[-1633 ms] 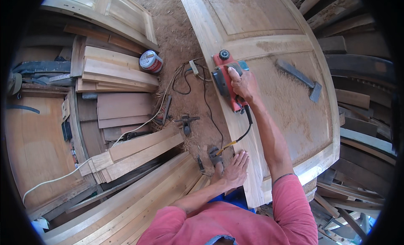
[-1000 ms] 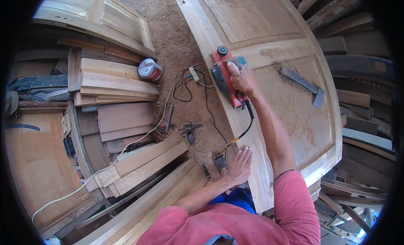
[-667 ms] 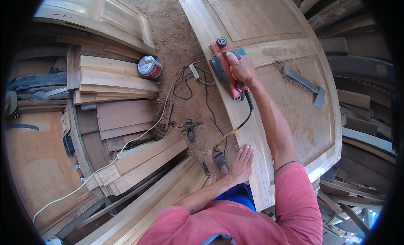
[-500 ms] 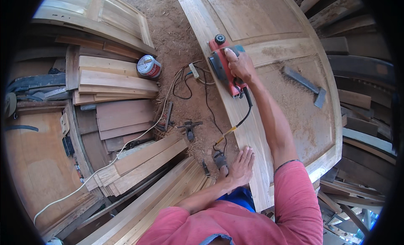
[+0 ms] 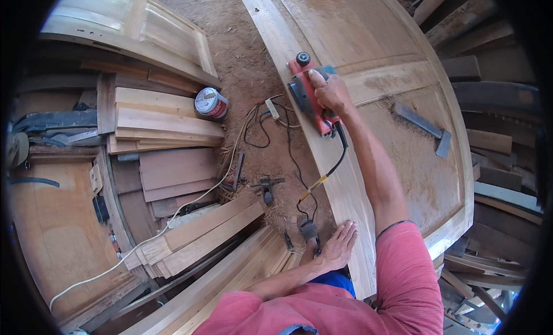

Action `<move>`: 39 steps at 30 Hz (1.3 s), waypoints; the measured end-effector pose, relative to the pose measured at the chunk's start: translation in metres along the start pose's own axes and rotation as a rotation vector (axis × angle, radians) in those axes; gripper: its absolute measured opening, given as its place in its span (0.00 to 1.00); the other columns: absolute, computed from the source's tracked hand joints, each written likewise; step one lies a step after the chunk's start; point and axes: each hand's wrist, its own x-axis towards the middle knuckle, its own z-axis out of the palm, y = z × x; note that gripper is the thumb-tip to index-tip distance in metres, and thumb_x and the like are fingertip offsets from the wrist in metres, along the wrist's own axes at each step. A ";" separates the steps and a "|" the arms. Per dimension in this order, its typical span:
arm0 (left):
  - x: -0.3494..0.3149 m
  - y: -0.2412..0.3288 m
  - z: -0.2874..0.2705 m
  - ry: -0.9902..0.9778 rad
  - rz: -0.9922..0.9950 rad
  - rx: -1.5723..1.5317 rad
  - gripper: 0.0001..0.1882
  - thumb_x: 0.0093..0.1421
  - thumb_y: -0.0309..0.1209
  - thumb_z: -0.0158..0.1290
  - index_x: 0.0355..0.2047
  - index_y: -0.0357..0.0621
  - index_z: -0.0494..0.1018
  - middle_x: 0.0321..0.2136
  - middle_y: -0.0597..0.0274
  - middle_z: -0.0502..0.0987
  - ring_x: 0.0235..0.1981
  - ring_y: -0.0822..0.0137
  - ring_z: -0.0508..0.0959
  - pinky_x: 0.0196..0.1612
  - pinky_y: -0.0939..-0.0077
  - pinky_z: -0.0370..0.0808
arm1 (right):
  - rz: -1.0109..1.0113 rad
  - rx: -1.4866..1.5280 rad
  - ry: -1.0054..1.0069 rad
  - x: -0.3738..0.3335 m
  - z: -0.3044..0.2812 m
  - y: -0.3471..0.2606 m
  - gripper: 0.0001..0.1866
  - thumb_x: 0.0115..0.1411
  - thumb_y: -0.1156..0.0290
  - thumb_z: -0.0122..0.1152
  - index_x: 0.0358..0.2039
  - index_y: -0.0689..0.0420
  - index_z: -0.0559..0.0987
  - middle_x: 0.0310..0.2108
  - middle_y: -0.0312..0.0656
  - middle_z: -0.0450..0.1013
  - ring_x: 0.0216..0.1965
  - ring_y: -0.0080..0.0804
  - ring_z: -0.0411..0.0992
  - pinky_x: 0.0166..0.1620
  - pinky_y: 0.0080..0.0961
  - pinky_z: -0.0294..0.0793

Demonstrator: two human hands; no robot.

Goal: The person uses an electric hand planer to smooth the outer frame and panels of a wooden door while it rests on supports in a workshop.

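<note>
On the wooden door's (image 5: 397, 122) left stile, a red electric planer (image 5: 308, 93) sits clenched in the right hand (image 5: 328, 92), arm stretched far forward. Near the door's lower edge, the left hand (image 5: 340, 245) lies flat, fingers spread, grasping nothing. Even downward pressure and a cord (image 5: 322, 176) kept behind the planer would likely give a cleaner pass.

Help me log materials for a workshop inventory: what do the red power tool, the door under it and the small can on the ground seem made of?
Red power tool: apparently moulded plastic housing, smooth, slightly glossy. Door: bare, unfinished wood, with visible grain and sawdust on its panels. Small can: probably metal, given its shiny silvery lid; red side.
</note>
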 end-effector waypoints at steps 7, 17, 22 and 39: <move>0.001 -0.009 0.002 0.076 0.003 -0.067 0.39 0.58 0.40 0.53 0.66 0.30 0.64 0.72 0.39 0.57 0.76 0.44 0.50 0.77 0.49 0.42 | -0.092 0.105 0.082 0.021 0.009 0.005 0.29 0.68 0.46 0.56 0.20 0.59 0.75 0.13 0.38 0.69 0.15 0.29 0.68 0.23 0.33 0.67; 0.026 -0.051 -0.039 0.052 -0.094 -0.038 0.41 0.60 0.44 0.53 0.68 0.29 0.61 0.72 0.41 0.56 0.76 0.46 0.49 0.77 0.50 0.41 | -0.036 -0.148 0.020 0.064 0.013 -0.001 0.44 0.66 0.31 0.45 0.38 0.68 0.83 0.39 0.65 0.79 0.45 0.62 0.79 0.49 0.49 0.75; 0.047 -0.084 -0.075 0.115 -0.158 -0.016 0.42 0.60 0.45 0.54 0.69 0.30 0.60 0.72 0.41 0.56 0.76 0.46 0.50 0.77 0.50 0.43 | -0.048 -0.145 0.134 0.085 0.021 -0.002 0.37 0.65 0.37 0.53 0.16 0.60 0.79 0.12 0.41 0.72 0.17 0.33 0.74 0.28 0.35 0.73; 0.159 -0.196 -0.156 0.402 -0.266 -0.031 0.46 0.57 0.42 0.58 0.67 0.21 0.57 0.71 0.31 0.54 0.75 0.36 0.49 0.75 0.44 0.46 | -0.141 -0.049 0.153 0.114 0.018 -0.044 0.32 0.65 0.42 0.55 0.25 0.63 0.82 0.15 0.43 0.74 0.19 0.35 0.76 0.30 0.39 0.74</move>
